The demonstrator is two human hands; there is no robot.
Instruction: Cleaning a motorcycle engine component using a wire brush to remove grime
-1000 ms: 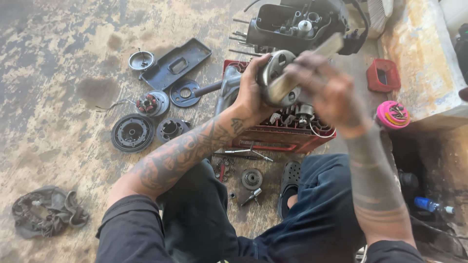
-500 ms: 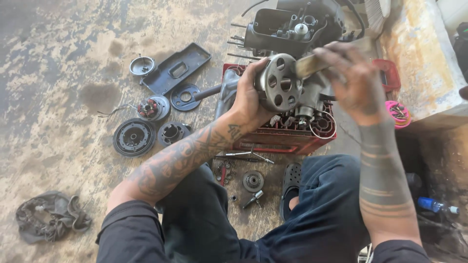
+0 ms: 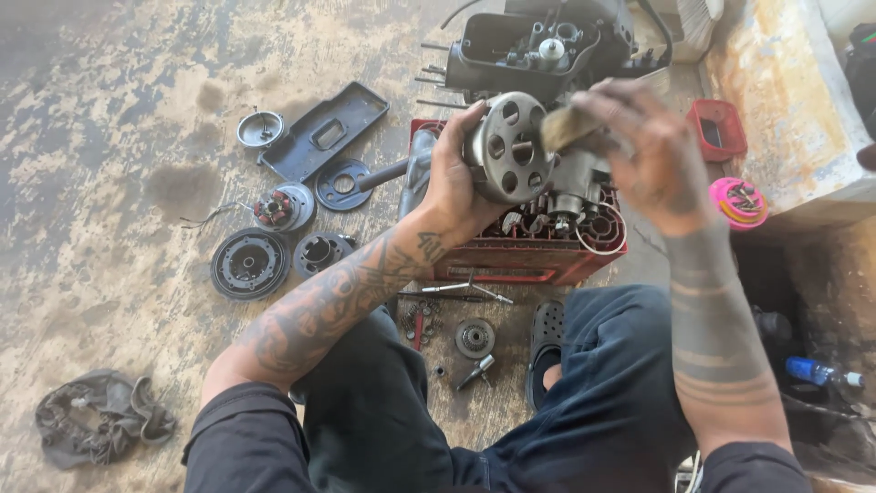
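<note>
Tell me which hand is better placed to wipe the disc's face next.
Right, probably. The right hand pinches a small tan pad at the edge of the holed metal disc, so it is free to rub. The left hand grips the disc from the side over the red crate, steadying it.

A red plastic crate (image 3: 538, 260) sits at centre frame. A small red square tub (image 3: 718, 129) lies at upper right, a round pink container (image 3: 739, 203) just below it. At lower right, half hidden, lies what may be a blue bottle (image 3: 821, 372).
</note>
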